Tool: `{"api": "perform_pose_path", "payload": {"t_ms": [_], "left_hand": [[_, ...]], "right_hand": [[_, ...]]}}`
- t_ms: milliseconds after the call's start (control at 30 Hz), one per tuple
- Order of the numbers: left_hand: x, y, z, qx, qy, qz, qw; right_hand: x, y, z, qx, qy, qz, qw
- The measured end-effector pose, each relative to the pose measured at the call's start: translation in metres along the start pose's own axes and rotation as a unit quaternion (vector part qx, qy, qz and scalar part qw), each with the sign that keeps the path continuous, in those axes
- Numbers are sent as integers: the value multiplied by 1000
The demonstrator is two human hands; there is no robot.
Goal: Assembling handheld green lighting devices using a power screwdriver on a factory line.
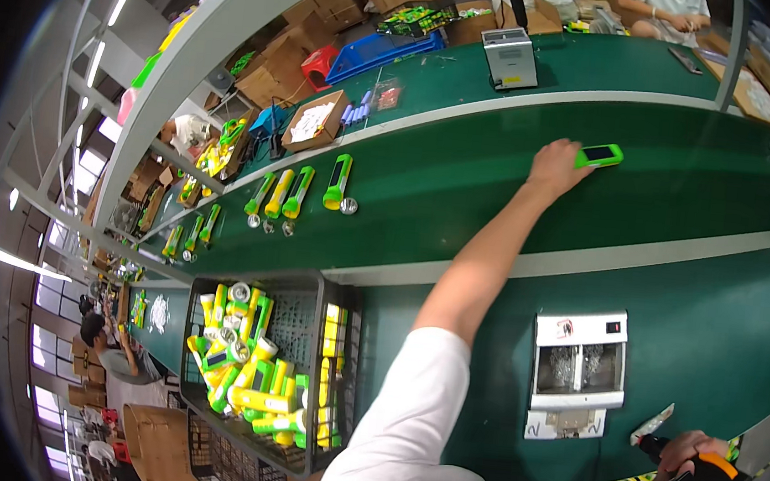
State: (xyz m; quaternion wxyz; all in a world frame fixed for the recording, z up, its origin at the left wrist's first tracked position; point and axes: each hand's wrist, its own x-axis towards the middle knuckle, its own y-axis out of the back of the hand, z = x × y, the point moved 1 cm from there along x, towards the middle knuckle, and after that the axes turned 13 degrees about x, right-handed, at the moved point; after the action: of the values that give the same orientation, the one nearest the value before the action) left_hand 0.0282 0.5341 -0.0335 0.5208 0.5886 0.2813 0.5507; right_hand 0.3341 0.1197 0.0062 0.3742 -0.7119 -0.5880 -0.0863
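Note:
My left hand [556,168] reaches far out over the green conveyor belt [463,183], its fingers closed on the near end of a bright green flashlight [601,156] with a dark panel on its side. At the lower right, my right hand [692,448] is wrapped around a black-and-orange tool [721,466]. A pale metal piece [653,424] sticks out beside that hand; how it joins the tool I cannot tell. Left of my right hand, a white machine [578,363] with two clear-covered openings rests on the green bench [490,405].
A black crate [339,291] heaped with yellow and green flashlights stands left of my arm. Several flashlights [298,192] with loose round silver heads lie along the belt. Beyond it are a carton of white parts [316,122], a silver box [510,59] and a seated person [666,13].

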Motion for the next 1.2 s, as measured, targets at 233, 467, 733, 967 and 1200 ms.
{"api": "perform_pose_path", "payload": {"t_ms": [233,467,733,967,1200], "left_hand": [[77,-81,35,-99,-159,-68,980],[59,-40,-30,-78,-66,-26,994],[-108,51,-398,275,471,-182,818],[-143,70,-363,245,415,-136,866],[-167,141,-137,69,250,97,961]], "right_hand": [[-12,-7,6,-90,3,16,996],[-6,-16,6,-125,-11,30,992],[4,-9,8,-48,10,-14,999],[9,-21,-1,-5,15,-27,1000],[12,-48,14,225,-54,-110,966]]}}
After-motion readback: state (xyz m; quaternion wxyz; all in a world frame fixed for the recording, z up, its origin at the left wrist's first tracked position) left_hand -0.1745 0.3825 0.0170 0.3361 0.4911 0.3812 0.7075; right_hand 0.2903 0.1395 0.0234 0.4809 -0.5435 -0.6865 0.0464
